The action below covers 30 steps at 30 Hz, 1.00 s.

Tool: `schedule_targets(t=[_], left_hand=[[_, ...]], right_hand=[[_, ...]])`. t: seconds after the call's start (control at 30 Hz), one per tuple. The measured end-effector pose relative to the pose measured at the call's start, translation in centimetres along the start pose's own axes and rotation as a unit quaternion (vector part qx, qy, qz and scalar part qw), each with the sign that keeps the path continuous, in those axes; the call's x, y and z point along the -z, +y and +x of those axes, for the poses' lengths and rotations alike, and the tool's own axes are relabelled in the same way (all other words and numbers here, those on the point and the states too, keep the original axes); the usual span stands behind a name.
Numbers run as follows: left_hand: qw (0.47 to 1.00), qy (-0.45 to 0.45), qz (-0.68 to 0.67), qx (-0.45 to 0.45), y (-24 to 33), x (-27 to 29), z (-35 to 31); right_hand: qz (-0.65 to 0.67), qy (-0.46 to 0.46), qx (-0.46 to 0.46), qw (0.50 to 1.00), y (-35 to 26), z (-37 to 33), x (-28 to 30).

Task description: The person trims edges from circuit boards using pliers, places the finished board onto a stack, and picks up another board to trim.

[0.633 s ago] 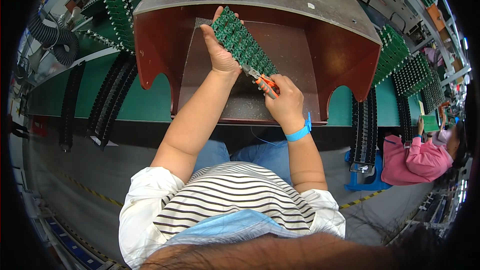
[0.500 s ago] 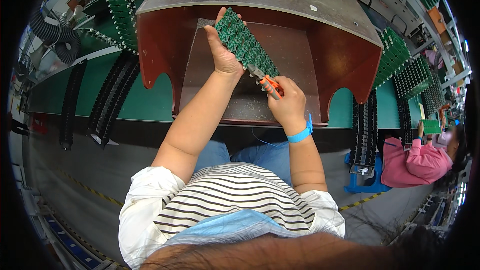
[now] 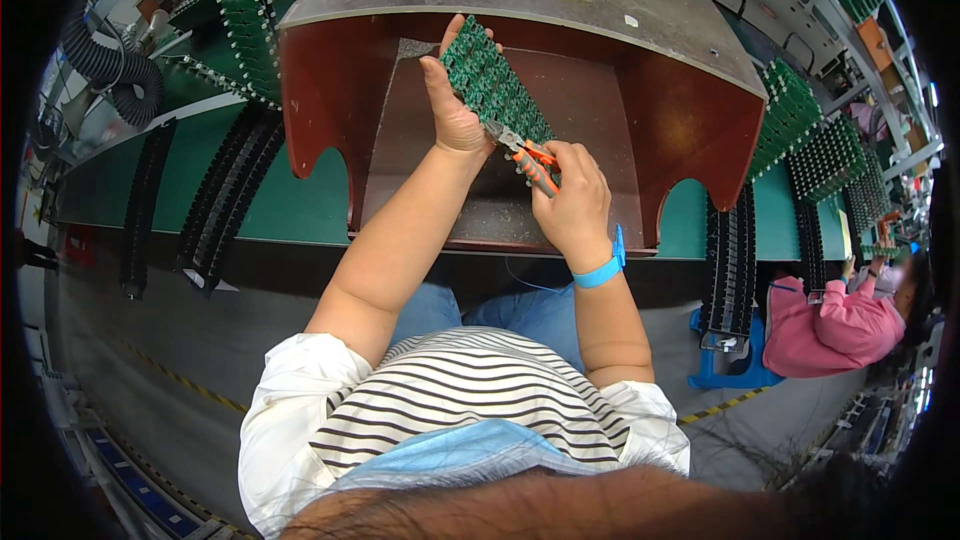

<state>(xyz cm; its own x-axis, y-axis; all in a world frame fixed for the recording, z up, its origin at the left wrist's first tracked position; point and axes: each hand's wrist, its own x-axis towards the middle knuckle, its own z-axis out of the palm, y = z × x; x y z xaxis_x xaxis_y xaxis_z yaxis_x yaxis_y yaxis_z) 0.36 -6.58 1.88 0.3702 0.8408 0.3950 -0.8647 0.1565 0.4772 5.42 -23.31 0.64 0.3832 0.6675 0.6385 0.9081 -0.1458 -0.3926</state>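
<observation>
metal-tipped pliers [image 3: 512, 141] nudged up-left; l hand [image 3: 457, 126] w/ bumpy oblong grn pcb [image 3: 496, 82]

Box [image 3: 685, 115]: on bench [image 3: 315, 205]
Circuit board [image 3: 495, 85]: in left hand [image 3: 456, 122]
Pliers [image 3: 536, 173]: in right hand [image 3: 576, 196]
Racks [image 3: 232, 198]: left and right of box

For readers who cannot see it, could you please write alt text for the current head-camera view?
A person's left hand holds a long green circuit board at a slant, while the right hand holds orange-and-grey-handled metal pliers by its lower edge. Both are at the open front of a dark red box on a green bench.
</observation>
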Motion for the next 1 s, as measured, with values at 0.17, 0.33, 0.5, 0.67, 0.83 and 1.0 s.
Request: schedule_targets(t=[0.17, 0.33, 0.5, 0.67, 0.83, 1.0], left_hand=[[1.000, 0.004, 0.002, -0.003, 0.0, -0.1, -0.1], [1.000, 0.016, -0.002, 0.007, -0.1, 0.0, -0.2], [0.999, 0.031, 0.001, 0.012, -0.2, 0.2, -0.2], [0.999, 0.032, 0.005, 0.004, -0.2, 0.1, -0.2], [1.000, 0.021, -0.014, 0.012, -0.3, 0.1, -0.3], [0.999, 0.021, -0.023, 0.017, -0.4, 0.1, -0.4]], right_hand=[[0.000, 0.007, 0.001, 1.000, 0.0, 0.0, -0.1], [-0.001, -0.014, -0.025, 1.000, -0.1, 0.1, 0.0], [0.028, -0.036, -0.064, 0.997, 0.3, 0.1, 0.0], [0.034, -0.011, -0.044, 0.998, -0.1, 0.8, 0.1], [0.009, 0.007, -0.009, 1.000, -0.8, 1.5, 0.0], [0.011, -0.006, -0.010, 1.000, -1.0, 1.7, -0.1]])
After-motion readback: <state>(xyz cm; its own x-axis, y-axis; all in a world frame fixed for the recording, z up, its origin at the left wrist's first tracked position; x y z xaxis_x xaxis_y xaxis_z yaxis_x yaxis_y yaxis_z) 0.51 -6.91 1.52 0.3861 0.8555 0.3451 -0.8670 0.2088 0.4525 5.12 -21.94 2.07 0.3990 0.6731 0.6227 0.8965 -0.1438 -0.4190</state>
